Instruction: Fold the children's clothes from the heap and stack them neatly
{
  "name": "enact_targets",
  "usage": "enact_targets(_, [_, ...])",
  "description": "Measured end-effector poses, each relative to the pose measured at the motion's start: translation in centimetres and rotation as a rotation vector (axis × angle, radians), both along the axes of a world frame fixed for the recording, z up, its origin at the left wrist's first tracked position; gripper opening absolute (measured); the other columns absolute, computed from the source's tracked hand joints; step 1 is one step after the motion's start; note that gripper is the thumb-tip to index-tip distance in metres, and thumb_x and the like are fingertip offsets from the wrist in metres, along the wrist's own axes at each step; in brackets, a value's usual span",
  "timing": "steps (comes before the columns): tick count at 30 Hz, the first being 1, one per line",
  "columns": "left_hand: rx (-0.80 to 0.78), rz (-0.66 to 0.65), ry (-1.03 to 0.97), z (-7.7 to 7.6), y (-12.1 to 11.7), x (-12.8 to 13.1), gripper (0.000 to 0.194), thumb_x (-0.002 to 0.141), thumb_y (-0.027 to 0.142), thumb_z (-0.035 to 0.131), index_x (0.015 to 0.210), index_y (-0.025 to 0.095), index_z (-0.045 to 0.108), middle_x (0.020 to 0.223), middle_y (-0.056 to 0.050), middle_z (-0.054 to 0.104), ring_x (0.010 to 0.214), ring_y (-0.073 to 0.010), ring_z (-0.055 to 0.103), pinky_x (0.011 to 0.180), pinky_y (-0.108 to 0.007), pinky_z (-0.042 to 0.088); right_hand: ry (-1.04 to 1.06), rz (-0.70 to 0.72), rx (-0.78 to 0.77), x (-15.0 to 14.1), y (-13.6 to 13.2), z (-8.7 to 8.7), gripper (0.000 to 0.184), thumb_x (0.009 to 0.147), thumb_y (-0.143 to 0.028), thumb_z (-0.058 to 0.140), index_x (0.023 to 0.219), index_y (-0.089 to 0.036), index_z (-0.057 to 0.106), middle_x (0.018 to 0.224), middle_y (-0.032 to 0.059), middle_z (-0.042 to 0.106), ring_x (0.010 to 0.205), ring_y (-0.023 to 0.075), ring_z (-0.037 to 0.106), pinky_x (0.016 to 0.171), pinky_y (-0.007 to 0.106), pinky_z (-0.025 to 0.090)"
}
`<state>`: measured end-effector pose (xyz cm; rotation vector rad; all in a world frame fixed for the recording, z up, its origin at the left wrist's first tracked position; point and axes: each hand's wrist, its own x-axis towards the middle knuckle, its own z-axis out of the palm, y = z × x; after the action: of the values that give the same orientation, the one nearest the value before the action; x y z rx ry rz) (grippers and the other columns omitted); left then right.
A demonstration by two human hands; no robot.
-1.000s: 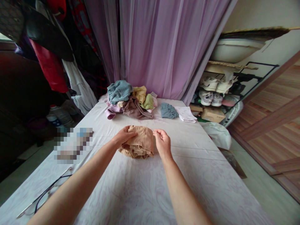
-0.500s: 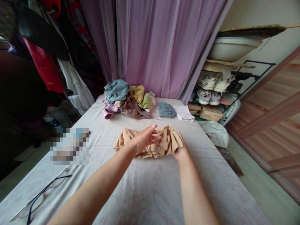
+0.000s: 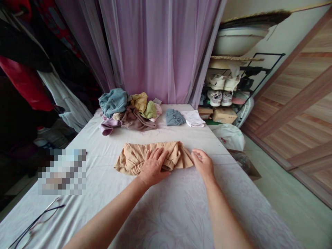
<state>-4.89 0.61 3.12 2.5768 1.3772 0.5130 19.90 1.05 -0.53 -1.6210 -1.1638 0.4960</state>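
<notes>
A beige garment with a gathered elastic band [image 3: 132,157] lies folded in a wide strip across the middle of the bed-like surface [image 3: 166,207]. On its middle, my left hand [image 3: 155,167] rests palm down with the fingers spread. My right hand [image 3: 204,166] is at the garment's right end, its fingers curled with thumb and fingertips at the flared edge. Whether the garment is shorts or a skirt, I cannot tell.
Farther back lie a heap of crumpled clothes [image 3: 137,117], a folded blue-grey garment [image 3: 174,117] and a folded white cloth [image 3: 193,118]. Eyeglasses [image 3: 38,218] lie at the front left, near a blurred-out item [image 3: 62,173]. A shoe rack [image 3: 220,88] stands beyond the right edge.
My left hand has come down from above the garment onto its middle. The garment's right end is flatter, and my right hand has shifted to its edge. The view has turned slightly right.
</notes>
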Motion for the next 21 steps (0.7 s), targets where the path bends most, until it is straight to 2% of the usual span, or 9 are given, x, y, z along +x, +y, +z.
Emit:
enact_targets(3, [0.001, -0.001, 0.056, 0.0, 0.5, 0.5, 0.072, 0.079, 0.037, 0.069, 0.144, 0.021, 0.040, 0.148, -0.017, 0.045, 0.138, -0.0325, 0.039, 0.115, -0.058, 0.024, -0.245, -0.013, -0.039, 0.2, -0.6, -0.2, 0.044, 0.075, -0.053, 0.053, 0.097, -0.020, 0.072, 0.103, 0.0137, 0.074, 0.098, 0.0299, 0.066, 0.090, 0.045, 0.049])
enact_targets(5, [-0.012, -0.023, 0.068, 0.3, 0.9, 0.6, 0.062, 0.083, 0.033, 0.063, 0.141, 0.021, 0.044, 0.144, -0.014, 0.051, 0.134, -0.0296, 0.046, 0.114, -0.055, 0.028, -0.324, 0.005, -0.033, 0.0, -0.8, -0.3, 0.044, 0.079, -0.052, 0.049, 0.099, -0.019, 0.072, 0.104, 0.0139, 0.074, 0.099, 0.0294, 0.066, 0.090, 0.043, 0.049])
enact_targets(9, [-0.037, 0.000, 0.116, 1.4, 1.5, 0.9, 0.041, 0.089, 0.026, 0.051, 0.130, 0.019, 0.051, 0.127, -0.011, 0.065, 0.118, -0.0250, 0.060, 0.107, -0.044, 0.039, -0.377, 0.047, -0.071, -0.5, -0.8, -0.4, 0.042, 0.083, -0.047, 0.047, 0.104, -0.019, 0.071, 0.103, 0.0118, 0.074, 0.094, 0.0258, 0.068, 0.084, 0.037, 0.050])
enact_targets(14, [-0.164, 0.172, 0.220, 2.9, 2.4, 1.6, 0.030, 0.096, 0.027, 0.037, 0.120, 0.018, 0.052, 0.098, -0.011, 0.073, 0.095, -0.0262, 0.069, 0.082, -0.037, 0.050, -0.518, -0.005, -0.138, -0.9, -1.2, 0.0, 0.036, 0.083, -0.043, 0.052, 0.104, -0.021, 0.072, 0.096, 0.0099, 0.074, 0.088, 0.0241, 0.067, 0.080, 0.034, 0.048])
enact_targets(18, [-0.223, 0.244, 0.137, 4.0, 4.2, 1.1, 0.027, 0.097, 0.029, 0.034, 0.113, 0.019, 0.053, 0.094, -0.011, 0.072, 0.092, -0.0263, 0.069, 0.077, -0.034, 0.048, -0.542, 0.043, -0.086, -1.2, -1.3, 0.3, 0.039, 0.086, -0.046, 0.049, 0.105, -0.021, 0.073, 0.101, 0.0123, 0.073, 0.094, 0.0265, 0.065, 0.085, 0.036, 0.047])
enact_targets(21, [-0.210, 0.287, 0.047, 4.6, 5.6, 0.5, 0.025, 0.096, 0.030, 0.036, 0.111, 0.021, 0.054, 0.096, -0.009, 0.072, 0.093, -0.0249, 0.068, 0.078, -0.032, 0.047, -0.509, 0.111, -0.107, -1.7, -1.2, 0.1, 0.035, 0.086, -0.041, 0.050, 0.108, -0.025, 0.072, 0.101, 0.0090, 0.073, 0.093, 0.0252, 0.065, 0.084, 0.035, 0.048])
